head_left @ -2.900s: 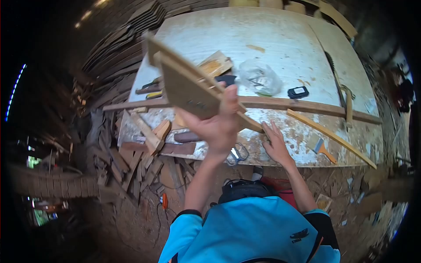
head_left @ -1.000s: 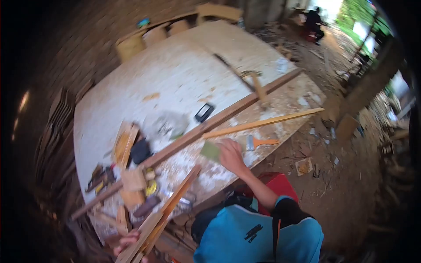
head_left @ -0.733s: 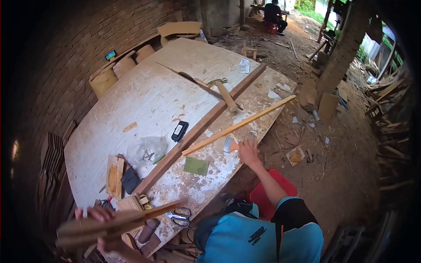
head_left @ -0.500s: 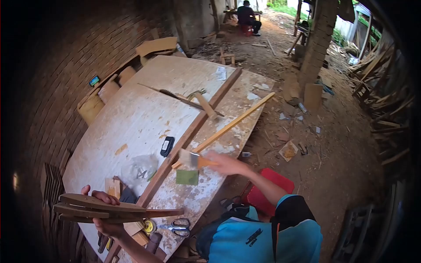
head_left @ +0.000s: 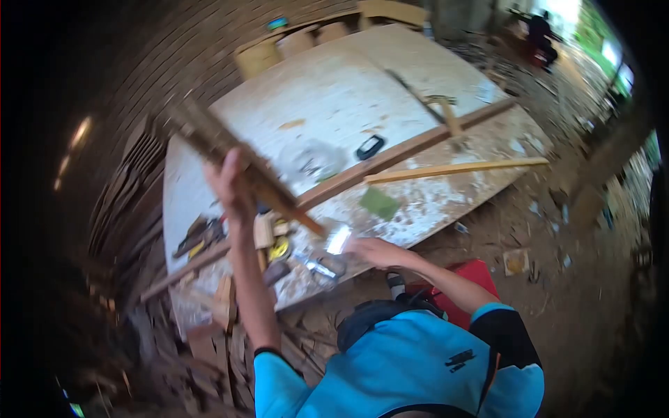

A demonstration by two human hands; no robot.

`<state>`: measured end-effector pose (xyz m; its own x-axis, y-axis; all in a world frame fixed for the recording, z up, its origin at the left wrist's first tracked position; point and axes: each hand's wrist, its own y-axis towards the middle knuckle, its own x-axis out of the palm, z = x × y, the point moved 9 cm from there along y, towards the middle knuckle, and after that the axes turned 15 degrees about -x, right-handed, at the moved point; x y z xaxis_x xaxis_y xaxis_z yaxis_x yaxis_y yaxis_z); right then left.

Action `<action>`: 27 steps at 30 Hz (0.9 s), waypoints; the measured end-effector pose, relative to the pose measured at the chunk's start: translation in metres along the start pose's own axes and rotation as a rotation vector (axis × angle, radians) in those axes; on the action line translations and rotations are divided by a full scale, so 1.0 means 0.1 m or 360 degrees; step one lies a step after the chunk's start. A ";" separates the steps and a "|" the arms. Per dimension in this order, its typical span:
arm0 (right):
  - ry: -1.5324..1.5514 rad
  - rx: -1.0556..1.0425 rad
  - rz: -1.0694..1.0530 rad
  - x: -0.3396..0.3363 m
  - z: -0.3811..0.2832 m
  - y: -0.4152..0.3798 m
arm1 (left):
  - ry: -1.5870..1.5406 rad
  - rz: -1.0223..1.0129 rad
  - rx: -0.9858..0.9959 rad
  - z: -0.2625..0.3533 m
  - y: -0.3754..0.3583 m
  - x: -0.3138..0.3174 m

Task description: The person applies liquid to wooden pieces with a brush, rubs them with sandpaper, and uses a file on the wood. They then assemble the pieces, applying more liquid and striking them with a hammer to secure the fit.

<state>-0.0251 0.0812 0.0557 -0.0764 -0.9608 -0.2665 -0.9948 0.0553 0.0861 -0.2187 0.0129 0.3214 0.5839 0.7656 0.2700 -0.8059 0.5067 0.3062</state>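
My left hand (head_left: 233, 187) is wrapped round a stack of shaped wooden boards (head_left: 268, 182), held tilted above the table's near left part, its narrow end pointing down to the right. Its far end is blurred. In my right hand (head_left: 376, 252) is a flat paintbrush (head_left: 339, 238), its pale head just beside the narrow end of the wood. Under the hands lie scissors (head_left: 317, 267) and a yellow tape measure (head_left: 279, 247). A green square sheet (head_left: 378, 203) rests on the table beyond my right hand.
The white-topped table (head_left: 327, 83) carries a long brown beam (head_left: 411, 155), a pale strip (head_left: 453, 169), a hammer (head_left: 451, 120), a plastic bag (head_left: 310, 159) and a black device (head_left: 370, 146). A red stool (head_left: 474, 275) stands beside me. Another person (head_left: 540, 38) sits far off.
The view has swung left. The wooden stack has turned from nearly level to steeply slanted and risen. My right hand has brought the brush from over the table to the stack's narrow end.
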 end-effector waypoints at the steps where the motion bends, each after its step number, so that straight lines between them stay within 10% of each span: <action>1: 0.0052 0.0461 -0.0162 0.07 0.16 -0.22 | 0.0074 -0.0105 0.0113 0.08 -0.02 0.03; 3: -0.0090 0.0979 -0.0257 0.17 0.81 -0.44 | 0.0107 -0.0206 0.0137 0.24 -0.18 0.16; 6: -0.0076 0.0853 -0.0108 0.08 0.73 -0.36 | 0.0170 -0.0289 0.0210 0.31 -0.33 0.30; 11: 0.0112 -0.0053 0.0111 -0.39 -1.31 -0.09 | 0.0171 -0.0392 0.0214 0.30 -0.34 0.43; 14: 0.0199 -0.0207 0.0290 -0.49 -1.43 -0.14 | 0.0098 -0.0382 0.0200 0.32 -0.34 0.44; 19: 0.0173 0.0739 0.0137 0.08 0.71 -0.42 | 0.0042 -0.0578 0.0072 0.17 -0.29 0.38; 22: 0.0022 0.0833 0.0091 0.08 0.64 -0.42 | 0.0058 -0.0560 0.0104 0.20 -0.31 0.42; 27: 0.0254 -0.0101 0.0410 -0.31 -1.11 -0.13 | 0.0000 -0.0443 -0.0125 -0.01 -0.30 0.39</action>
<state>-0.0024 0.0798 0.1697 -0.3088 -0.9482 -0.0744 -0.9374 0.2902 0.1923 -0.1715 0.0275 0.3221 0.7835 0.5930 0.1854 -0.6200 0.7263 0.2969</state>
